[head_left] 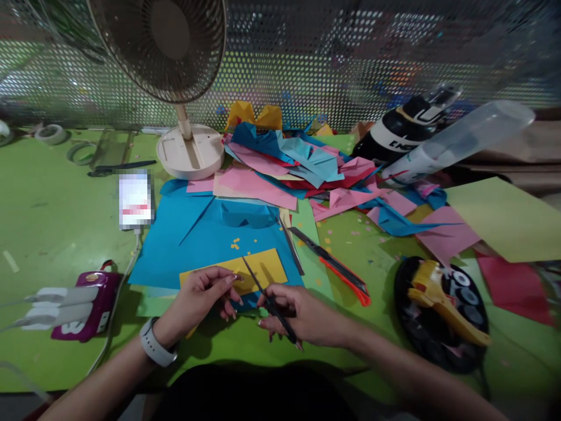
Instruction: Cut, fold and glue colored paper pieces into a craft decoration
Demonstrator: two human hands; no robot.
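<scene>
My left hand (204, 295) pinches a small yellow paper bit at its fingertips, just above the yellow paper strip (263, 266). The strip lies on a large blue sheet (193, 240). My right hand (302, 316) grips dark tweezers (267, 295), whose thin tip points up and left to the pinched yellow bit. A white watch (153, 345) is on my left wrist. Small yellow scraps (236, 242) dot the blue sheet.
A desk fan (175, 70) stands at the back. Behind the blue sheet lies a pile of coloured paper (298, 169). An orange-edged cutter (337, 269) and a black tape dispenser (442, 310) sit right. A phone (135, 199), power bank (87, 304) and cables lie left.
</scene>
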